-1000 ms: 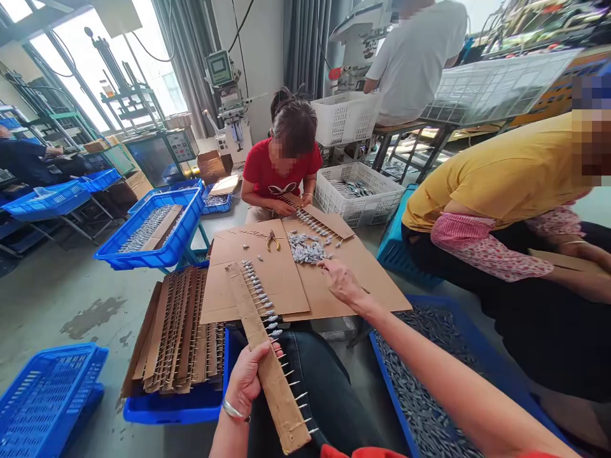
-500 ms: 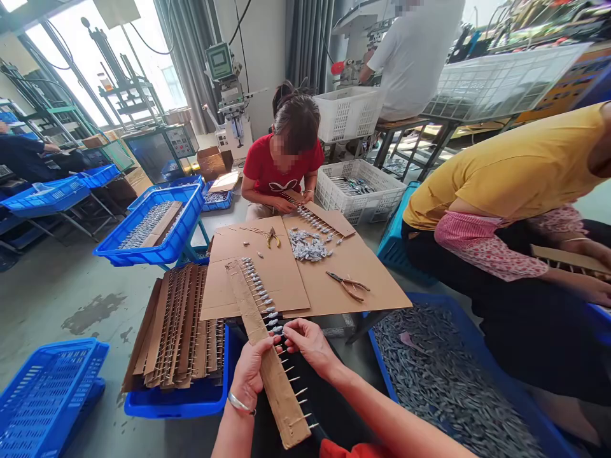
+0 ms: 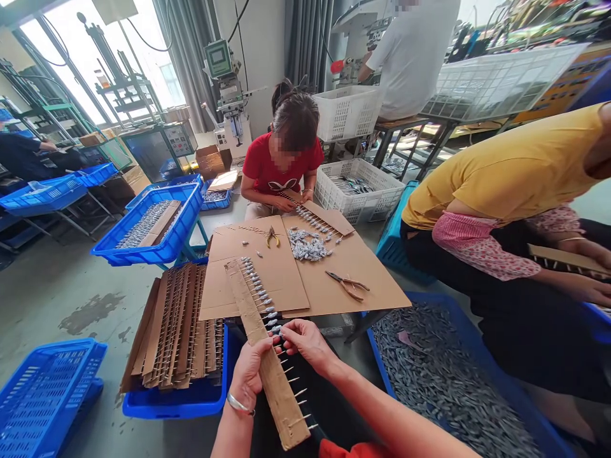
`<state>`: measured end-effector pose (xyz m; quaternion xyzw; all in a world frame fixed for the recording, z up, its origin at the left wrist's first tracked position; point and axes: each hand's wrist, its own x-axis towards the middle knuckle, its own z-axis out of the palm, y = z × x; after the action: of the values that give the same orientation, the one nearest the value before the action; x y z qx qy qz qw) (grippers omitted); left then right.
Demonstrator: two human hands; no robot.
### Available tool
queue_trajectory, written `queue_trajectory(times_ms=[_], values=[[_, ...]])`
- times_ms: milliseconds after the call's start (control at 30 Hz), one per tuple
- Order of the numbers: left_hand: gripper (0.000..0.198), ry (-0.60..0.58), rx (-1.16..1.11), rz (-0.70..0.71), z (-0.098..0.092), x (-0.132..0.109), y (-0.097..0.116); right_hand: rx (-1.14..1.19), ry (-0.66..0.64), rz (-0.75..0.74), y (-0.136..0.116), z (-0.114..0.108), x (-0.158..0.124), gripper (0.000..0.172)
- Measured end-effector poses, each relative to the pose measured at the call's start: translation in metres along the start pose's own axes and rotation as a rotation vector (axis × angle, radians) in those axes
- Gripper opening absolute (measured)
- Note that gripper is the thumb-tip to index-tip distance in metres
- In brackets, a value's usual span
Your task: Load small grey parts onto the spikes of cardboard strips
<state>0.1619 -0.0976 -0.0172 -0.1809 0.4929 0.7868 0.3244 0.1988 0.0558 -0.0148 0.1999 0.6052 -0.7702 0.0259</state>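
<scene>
The left hand (image 3: 248, 375) is closed around the middle of a cardboard strip (image 3: 284, 407) slanting from the lap onto the cardboard table (image 3: 267, 280), while the right hand (image 3: 308, 343) pinches 1 grey piece (image 3: 277, 330) at the strip's pinned edge, near pliers (image 3: 347, 284).

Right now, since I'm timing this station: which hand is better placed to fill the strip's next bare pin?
Probably the right hand: its fingertips sit at the pin row, beside the last filled pin. The left hand grips the cardboard strip.
</scene>
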Motion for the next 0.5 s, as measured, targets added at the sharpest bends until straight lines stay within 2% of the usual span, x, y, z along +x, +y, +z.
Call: queue_trajectory(times_ms=[267,500], values=[[0.035,0.032,0.027,0.063,0.009,-0.006,0.002,0.06,-0.146,0.133,-0.001,-0.008,0.008,0.045],[0.035,0.103,0.064,0.119,0.014,-0.006,0.007,0.07,-0.222,0.219,-0.006,-0.01,0.012,0.039]])
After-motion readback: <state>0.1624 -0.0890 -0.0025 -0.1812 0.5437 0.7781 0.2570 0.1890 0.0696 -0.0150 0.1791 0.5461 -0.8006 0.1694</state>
